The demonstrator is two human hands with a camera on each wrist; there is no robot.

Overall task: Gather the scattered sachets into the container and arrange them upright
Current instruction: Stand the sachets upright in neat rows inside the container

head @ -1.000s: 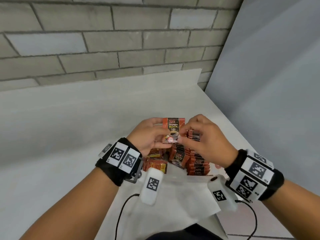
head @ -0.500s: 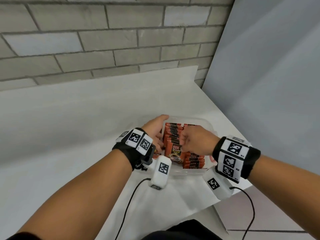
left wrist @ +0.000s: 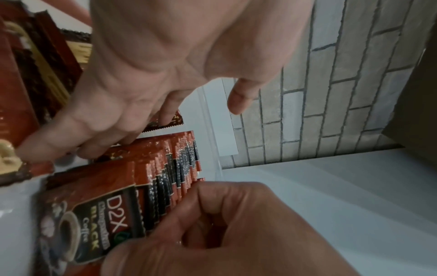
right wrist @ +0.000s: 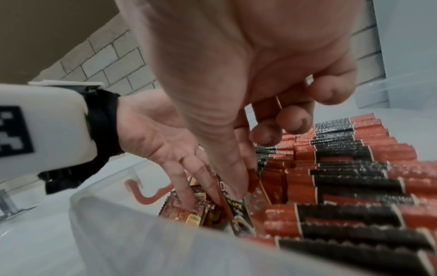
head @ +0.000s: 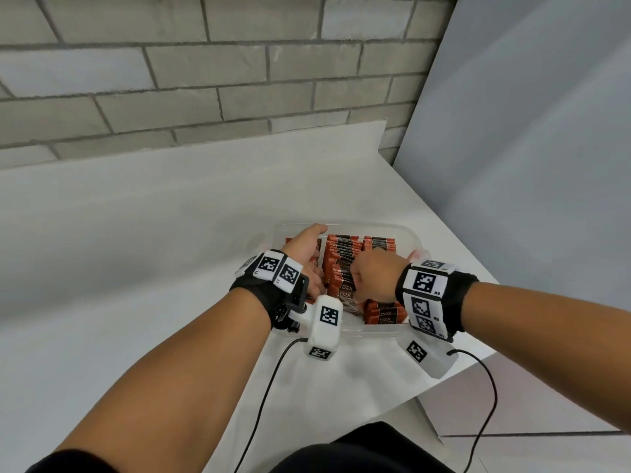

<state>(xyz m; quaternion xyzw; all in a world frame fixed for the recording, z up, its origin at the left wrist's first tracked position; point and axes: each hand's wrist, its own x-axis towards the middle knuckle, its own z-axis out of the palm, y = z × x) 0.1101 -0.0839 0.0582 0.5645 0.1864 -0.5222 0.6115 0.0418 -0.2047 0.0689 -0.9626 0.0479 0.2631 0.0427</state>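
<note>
Sachet (left wrist: pixel 94 220) "D2X BLACK Coffee" | pinched by right hand (head: pixel 374 274) | left hand (head: pixel 304 257) relaxed

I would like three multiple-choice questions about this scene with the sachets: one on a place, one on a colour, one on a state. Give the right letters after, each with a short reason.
1. Where are both hands?
A. inside the container
B. flat on the table
C. raised toward the brick wall

2. What colour are most sachets?
A. blue and white
B. orange-red and black
C. green

3. How do the sachets in the middle row stand?
A. lying flat in a heap
B. rolled up
C. upright on edge, packed together

Answers:
1 A: the left hand and right hand reach into the clear container.
2 B: the sachets show orange-red with black bands.
3 C: their top edges line up one behind another.
</note>
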